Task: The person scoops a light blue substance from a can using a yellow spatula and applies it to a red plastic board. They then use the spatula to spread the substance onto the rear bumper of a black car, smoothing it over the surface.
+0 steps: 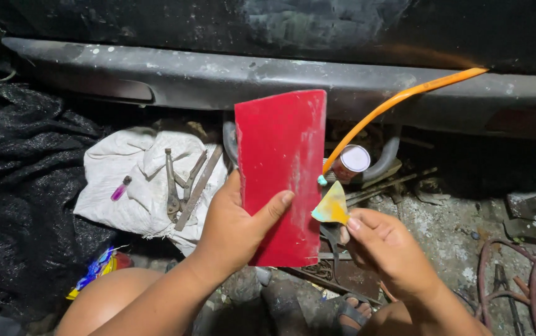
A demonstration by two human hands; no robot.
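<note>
My left hand point(234, 231) grips a flat red rectangular board point(283, 168), held upright with the thumb across its face; pale smears mark its right side. My right hand point(387, 249) pinches a small wedge-shaped spreader point(331, 206), yellow and teal with dried filler, just right of the board's edge. Both are held in front of a dark, scuffed vehicle body panel point(268, 78).
A white cloth point(128, 180) on the left carries rusty metal tools point(184, 183) and a small purple vial point(120, 188). An orange hose point(398, 99) curves down to a white-lidded can point(352, 160). Black sheeting point(19, 186) lies left; red hoses point(529, 280) lie right. My sandalled foot point(349, 311) is below.
</note>
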